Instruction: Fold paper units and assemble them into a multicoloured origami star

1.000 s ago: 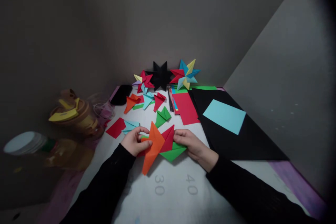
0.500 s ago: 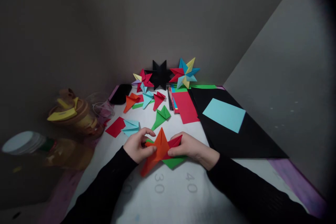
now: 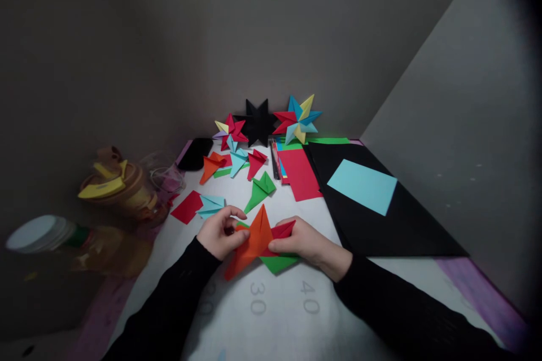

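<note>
Between my hands is a partly joined origami star (image 3: 259, 238) of folded orange, red and green paper pieces, its orange point facing up. My left hand (image 3: 223, 233) pinches the orange piece at its left side, thumb in front. My right hand (image 3: 302, 242) grips the red and green pieces on the right, the thumb lying over the red fold. Just beyond the star lies a folded green piece (image 3: 261, 189). By my left fingers rests a folded light blue piece (image 3: 210, 205) against a red paper rectangle (image 3: 187, 207).
Finished paper stars stand at the back wall: a black one (image 3: 257, 121), a multicoloured one (image 3: 298, 118) and a smaller one (image 3: 231, 131). On the right, a light blue sheet (image 3: 363, 186) lies on black card (image 3: 406, 231). A lidded jar (image 3: 38, 234) and a brown cup (image 3: 127, 186) stand left.
The star has tilted slightly, its lower orange tip moving a little left. Both hands keep hold, and the view has shifted slightly.
</note>
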A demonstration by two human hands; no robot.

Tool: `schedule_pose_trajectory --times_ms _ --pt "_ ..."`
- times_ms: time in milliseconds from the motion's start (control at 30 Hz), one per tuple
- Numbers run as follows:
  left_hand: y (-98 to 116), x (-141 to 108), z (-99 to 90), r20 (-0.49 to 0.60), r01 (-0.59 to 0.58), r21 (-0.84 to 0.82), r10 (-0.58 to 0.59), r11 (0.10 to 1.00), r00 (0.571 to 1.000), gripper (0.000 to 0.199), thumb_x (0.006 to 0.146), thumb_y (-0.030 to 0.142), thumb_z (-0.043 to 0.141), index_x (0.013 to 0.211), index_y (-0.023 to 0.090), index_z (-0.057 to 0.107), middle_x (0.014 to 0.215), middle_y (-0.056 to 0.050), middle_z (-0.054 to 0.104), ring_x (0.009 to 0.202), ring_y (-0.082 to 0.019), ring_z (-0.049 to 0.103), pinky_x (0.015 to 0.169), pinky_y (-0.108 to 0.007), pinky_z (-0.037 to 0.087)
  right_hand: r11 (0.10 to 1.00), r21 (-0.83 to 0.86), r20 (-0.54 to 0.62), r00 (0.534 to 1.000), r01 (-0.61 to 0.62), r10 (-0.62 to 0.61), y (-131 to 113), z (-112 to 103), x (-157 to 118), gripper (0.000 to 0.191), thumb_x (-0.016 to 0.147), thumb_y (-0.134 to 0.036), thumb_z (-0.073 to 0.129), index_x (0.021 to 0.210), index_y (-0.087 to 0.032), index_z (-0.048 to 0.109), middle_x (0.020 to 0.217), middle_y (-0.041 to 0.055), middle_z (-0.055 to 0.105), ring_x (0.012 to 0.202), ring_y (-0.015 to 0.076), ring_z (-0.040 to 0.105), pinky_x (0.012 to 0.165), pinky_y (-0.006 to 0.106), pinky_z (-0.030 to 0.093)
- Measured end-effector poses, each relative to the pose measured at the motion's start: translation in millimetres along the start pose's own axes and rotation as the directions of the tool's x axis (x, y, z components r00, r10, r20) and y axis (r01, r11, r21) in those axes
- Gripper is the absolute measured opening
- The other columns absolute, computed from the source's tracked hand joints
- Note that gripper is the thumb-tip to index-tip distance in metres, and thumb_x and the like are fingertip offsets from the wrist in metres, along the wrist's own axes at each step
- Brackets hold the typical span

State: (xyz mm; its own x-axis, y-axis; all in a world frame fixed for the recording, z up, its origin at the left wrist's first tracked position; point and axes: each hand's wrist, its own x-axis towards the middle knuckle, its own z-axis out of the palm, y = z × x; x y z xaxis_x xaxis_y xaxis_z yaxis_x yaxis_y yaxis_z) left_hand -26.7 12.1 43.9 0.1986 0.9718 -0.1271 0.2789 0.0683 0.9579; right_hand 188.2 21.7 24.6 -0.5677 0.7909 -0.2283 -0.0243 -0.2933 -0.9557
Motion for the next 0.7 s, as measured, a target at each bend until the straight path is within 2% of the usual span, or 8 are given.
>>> schedule_pose_trajectory --times_ms 100,200,400,567,700 --pt "-0.7 -1.4 1.0 -0.018 0.015 -0.076 -0.017 0.997 1.0 0.03 0.066 0.027 0.066 0.088 0.016 0.049 0.05 0.009 0.048 0.041 -0.005 0.039 0.043 -0.017 0.029 0.996 0.08 0.098 0.995 -0.029 0.021 -0.3 -1.1 -0.8 0.02 0.06 -0.025 0.077 0.07 -0.01 0.067 0.061 -0.0007 0.059 0.054 0.0096 0.05 0.053 0.022 0.038" --pt "0.9 -2.6 2.5 -0.006 0.033 -0.137 -0.034 0.99 0.999 0.031 0.065 0.027 0.067 0.087 0.016 0.049 0.05 0.009 0.049 0.04 -0.005 0.04 0.042 -0.017 0.03 0.992 0.117 0.127 0.991 -0.056 0.041 1.9 -1.9 -0.5 0.025 0.059 -0.028 0.078 0.069 -0.01 0.066 0.061 -0.0007 0.059 0.054 0.0094 0.05 0.053 0.023 0.038" --pt "4.4 -3.1 5.9 0.009 0.05 -0.165 -0.049 0.985 0.999 0.031 0.064 0.025 0.068 0.087 0.016 0.05 0.05 0.009 0.052 0.04 -0.005 0.043 0.042 -0.017 0.031 0.997 0.054 0.062 0.997 -0.058 0.054 5.8 -0.9 -0.4 0.025 0.059 -0.028 0.079 0.064 -0.011 0.061 0.058 -0.0024 0.055 0.052 0.0089 0.046 0.051 0.022 0.036" --pt "4.6 -2.6 4.7 -0.023 0.017 -0.128 -0.02 0.992 1.0 0.032 0.064 0.025 0.069 0.089 0.015 0.052 0.051 0.009 0.052 0.042 -0.006 0.046 0.044 -0.018 0.034 0.999 -0.02 0.018 0.999 -0.036 0.037 7.6 -1.8 -0.9 0.025 0.059 -0.026 0.078 0.058 -0.012 0.057 0.053 -0.0045 0.05 0.049 0.0077 0.042 0.048 0.021 0.033" --pt "2.8 -1.2 -2.3 -0.085 -0.041 -0.148 0.029 0.988 0.996 0.032 0.065 0.024 0.068 0.092 0.015 0.054 0.056 0.004 0.061 0.05 -0.009 0.054 0.051 -0.021 0.04 0.999 -0.026 0.002 0.999 -0.041 0.041 9.9 -2.2 -0.8 0.023 0.059 -0.027 0.078 0.062 -0.011 0.061 0.056 -0.0032 0.054 0.051 0.0087 0.045 0.049 0.021 0.036"
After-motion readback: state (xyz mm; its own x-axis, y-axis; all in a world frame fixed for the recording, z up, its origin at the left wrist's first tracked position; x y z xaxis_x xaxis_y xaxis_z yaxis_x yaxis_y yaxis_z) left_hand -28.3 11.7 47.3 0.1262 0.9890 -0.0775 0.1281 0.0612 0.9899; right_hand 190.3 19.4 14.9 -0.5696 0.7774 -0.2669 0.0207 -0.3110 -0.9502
